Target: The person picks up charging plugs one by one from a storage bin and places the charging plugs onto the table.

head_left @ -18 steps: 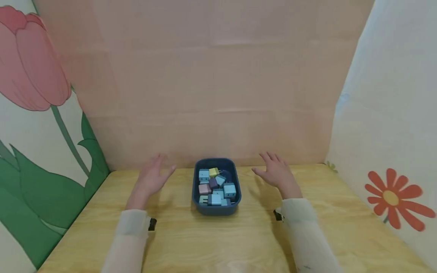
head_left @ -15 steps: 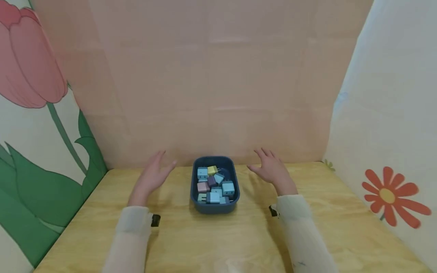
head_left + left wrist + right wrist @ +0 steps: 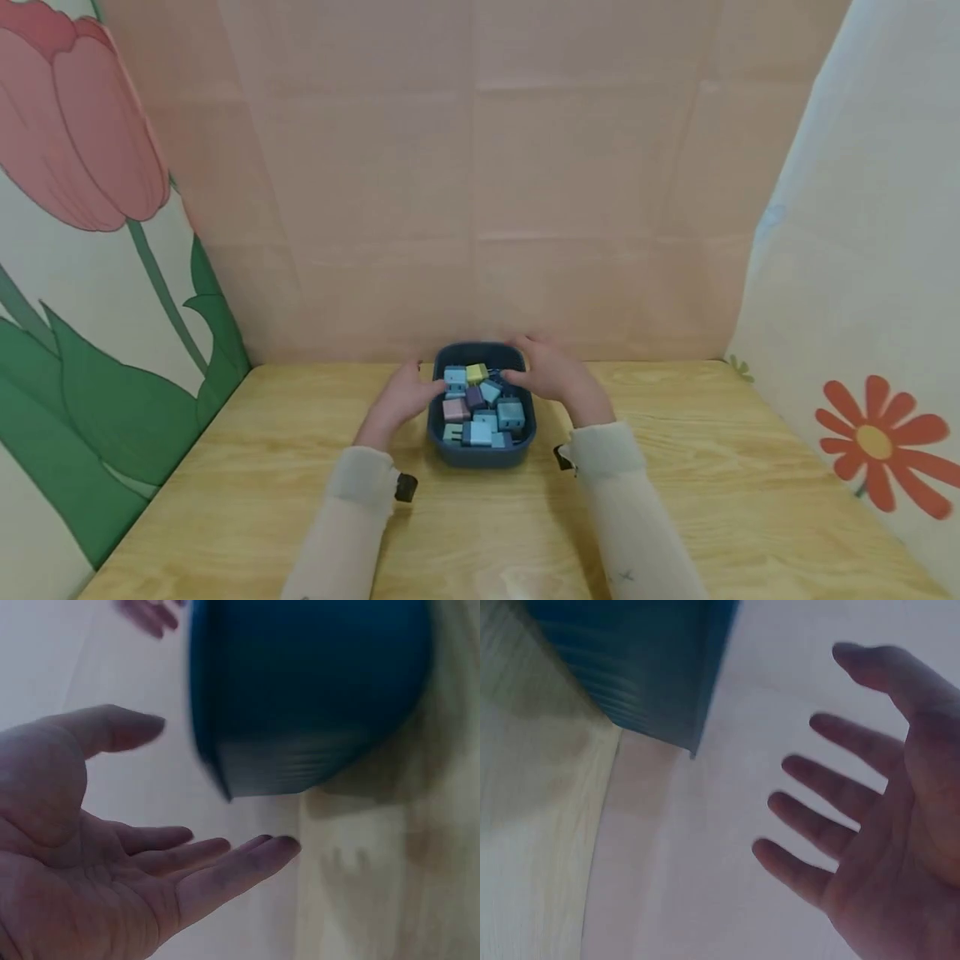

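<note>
A dark blue plastic bin point(image 3: 482, 457) stands on the table, filled with several small plug chargers: light blue ones point(image 3: 477, 433), a yellow one point(image 3: 476, 373), a pink one point(image 3: 455, 410) and a purple one point(image 3: 476, 397). Beside the bin's left wall is my left hand point(image 3: 403, 395), its thumb near the rim. My right hand point(image 3: 557, 375) is at the right wall, thumb over the rim in the head view. Both wrist views show the left palm point(image 3: 82, 877) and right palm point(image 3: 900, 855) with extended fingers, spread away from the bin wall; contact cannot be told.
The wooden table point(image 3: 480, 533) runs back to a pinkish-beige cloth point(image 3: 480, 183). Side cloths bear a pink tulip point(image 3: 82, 125) on the left and a red flower point(image 3: 873, 442) on the right. A black wrist camera point(image 3: 406, 487) sits at the left cuff.
Both hands have moved inward from either side to the bin's left and right walls. The bin and chargers have stayed in place; the head view has shifted slightly.
</note>
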Action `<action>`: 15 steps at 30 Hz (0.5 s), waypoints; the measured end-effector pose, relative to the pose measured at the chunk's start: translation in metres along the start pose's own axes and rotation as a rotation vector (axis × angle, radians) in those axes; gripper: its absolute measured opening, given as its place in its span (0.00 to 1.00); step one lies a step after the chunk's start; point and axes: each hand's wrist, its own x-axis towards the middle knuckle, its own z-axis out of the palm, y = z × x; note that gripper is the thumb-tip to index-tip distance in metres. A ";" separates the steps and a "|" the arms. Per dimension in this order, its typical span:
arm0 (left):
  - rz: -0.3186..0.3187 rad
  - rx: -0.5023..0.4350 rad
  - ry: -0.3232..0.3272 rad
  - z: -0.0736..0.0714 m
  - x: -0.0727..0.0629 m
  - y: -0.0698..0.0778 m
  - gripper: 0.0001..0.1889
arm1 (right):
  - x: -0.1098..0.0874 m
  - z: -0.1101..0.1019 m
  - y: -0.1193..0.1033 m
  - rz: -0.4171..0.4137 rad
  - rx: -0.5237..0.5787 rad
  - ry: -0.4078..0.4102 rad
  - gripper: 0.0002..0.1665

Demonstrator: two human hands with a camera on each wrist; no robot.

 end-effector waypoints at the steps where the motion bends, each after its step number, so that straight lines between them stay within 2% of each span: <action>1: -0.011 0.014 -0.009 0.003 0.000 0.000 0.43 | 0.000 0.002 -0.001 -0.017 -0.007 -0.017 0.37; 5: -0.057 0.051 -0.043 0.011 0.000 -0.003 0.40 | 0.001 0.006 -0.005 -0.087 -0.012 -0.089 0.31; 10: -0.057 0.079 -0.052 0.016 0.001 -0.005 0.34 | 0.000 0.010 -0.008 -0.085 0.009 -0.188 0.28; 15: -0.060 0.087 -0.051 0.020 0.002 -0.009 0.31 | -0.001 0.015 -0.011 -0.073 0.013 -0.241 0.30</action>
